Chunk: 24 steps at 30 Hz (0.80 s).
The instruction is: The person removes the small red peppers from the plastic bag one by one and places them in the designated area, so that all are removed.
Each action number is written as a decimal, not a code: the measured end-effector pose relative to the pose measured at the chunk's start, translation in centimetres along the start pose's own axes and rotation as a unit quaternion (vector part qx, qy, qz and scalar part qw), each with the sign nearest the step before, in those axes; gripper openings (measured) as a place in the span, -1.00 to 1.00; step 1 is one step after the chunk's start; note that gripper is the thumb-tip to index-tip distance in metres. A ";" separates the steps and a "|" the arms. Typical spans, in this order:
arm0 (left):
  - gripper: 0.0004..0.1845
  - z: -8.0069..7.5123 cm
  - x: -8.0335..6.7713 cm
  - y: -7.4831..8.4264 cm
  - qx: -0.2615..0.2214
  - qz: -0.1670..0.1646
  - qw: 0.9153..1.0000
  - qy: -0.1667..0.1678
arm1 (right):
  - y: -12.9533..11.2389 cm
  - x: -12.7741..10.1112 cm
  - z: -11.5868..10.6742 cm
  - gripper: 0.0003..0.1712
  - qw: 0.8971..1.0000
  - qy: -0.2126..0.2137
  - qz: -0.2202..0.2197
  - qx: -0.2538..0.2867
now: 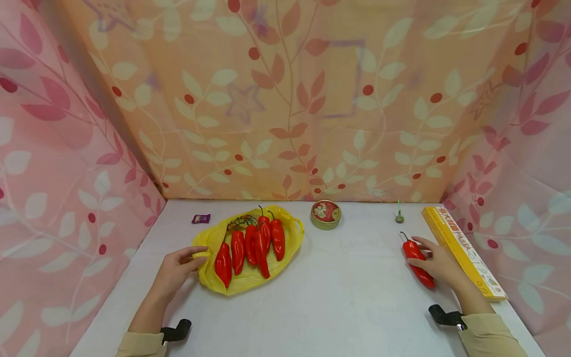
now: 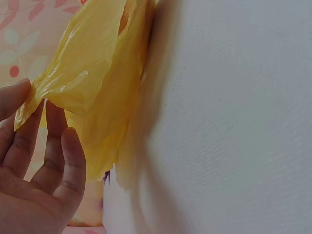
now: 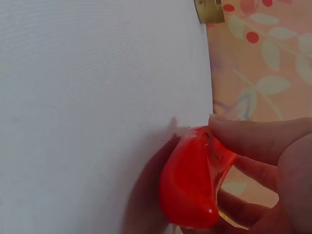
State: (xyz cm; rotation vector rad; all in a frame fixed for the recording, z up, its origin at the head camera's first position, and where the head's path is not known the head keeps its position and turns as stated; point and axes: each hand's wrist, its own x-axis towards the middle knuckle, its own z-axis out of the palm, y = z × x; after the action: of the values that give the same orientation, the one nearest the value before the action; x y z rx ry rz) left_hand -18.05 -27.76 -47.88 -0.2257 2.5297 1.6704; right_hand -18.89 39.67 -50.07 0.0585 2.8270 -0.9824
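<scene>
A person's hands work over a white tabletop; a single red pepper is at the right side, just left of a yellow pasta box and well apart from a spread yellow plastic bag, where a cluster of red peppers lies, left of centre. The lone pepper looks smooth and glossy, so it could slip or roll if the grip is light or off-centre; the thin film might tear or tug free under a hard pull, and a lifted edge could tip the cluster. The left hand pinches a gathered corner of the bag between thumb and forefinger, its other fingers slightly bent and spread. The right hand holds the lone pepper, thumb on one side and fingers curled on the other, parted by the pepper's width (whether it touches the table, I cannot tell).
</scene>
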 end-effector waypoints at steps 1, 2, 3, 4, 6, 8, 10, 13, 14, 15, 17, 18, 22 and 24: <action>-0.54 0.0 0.0 0.0 0.000 -0.001 1.000 0.000 | 0.0 0.0 0.0 -0.01 1.000 0.001 0.003 0.000; -0.54 0.0 0.0 0.0 0.000 -0.001 1.000 0.000 | -0.1 0.0 -0.1 -0.01 1.000 0.001 0.006 -0.001; -0.54 0.0 0.0 0.1 0.000 -0.002 1.000 0.000 | -0.1 0.0 -0.2 -0.01 1.000 0.003 0.007 -0.003; -0.54 0.0 -0.1 0.1 0.000 -0.001 1.000 0.001 | -0.3 -0.1 -0.3 -0.01 1.000 0.004 0.008 -0.005; -0.54 0.0 -0.1 0.1 0.001 -0.001 1.000 0.001 | -0.7 -0.3 -0.6 -0.02 1.000 0.009 0.005 -0.006; -0.54 0.1 -0.1 0.2 0.001 0.000 1.000 0.001 | -1.2 -0.6 -1.0 -0.02 1.000 0.017 -0.002 -0.007; -0.54 0.1 -0.1 0.2 0.001 0.001 1.000 0.001 | -1.8 -0.7 -1.4 -0.02 1.000 0.028 -0.014 -0.006; -0.54 0.1 -0.1 0.3 0.000 0.003 1.000 0.002 | -2.8 -0.7 -1.7 -0.06 0.998 0.045 -0.038 0.004; -0.55 0.1 -0.1 0.3 0.000 0.004 1.000 0.003 | -3.1 -0.7 -1.8 -0.08 0.998 0.049 -0.046 0.007; -0.55 0.1 -0.1 0.3 -0.001 0.004 1.000 0.002 | -3.5 -0.7 -1.8 -0.10 0.997 0.052 -0.053 0.011; -0.55 0.1 -0.1 0.2 -0.003 0.005 1.000 0.002 | -4.3 -0.8 -1.8 -0.15 0.996 0.057 -0.068 0.019; -0.55 0.2 -0.1 0.2 -0.004 0.005 1.000 0.001 | -4.7 -0.8 -1.9 -0.16 0.995 0.059 -0.074 0.023; -0.55 0.3 0.0 0.1 -0.005 0.006 1.000 0.004 | -6.3 -1.1 -1.7 -0.23 0.991 0.073 -0.104 0.033; -0.55 0.2 0.0 0.1 -0.004 0.006 1.000 0.006 | -7.1 -1.1 -1.5 -0.26 0.989 0.078 -0.120 0.040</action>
State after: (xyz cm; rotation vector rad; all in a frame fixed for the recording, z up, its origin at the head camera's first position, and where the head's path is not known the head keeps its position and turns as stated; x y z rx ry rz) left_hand -18.04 -27.49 -47.88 -0.2206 2.5379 1.6894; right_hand -18.62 35.02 -44.34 -0.2112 2.9877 -1.1879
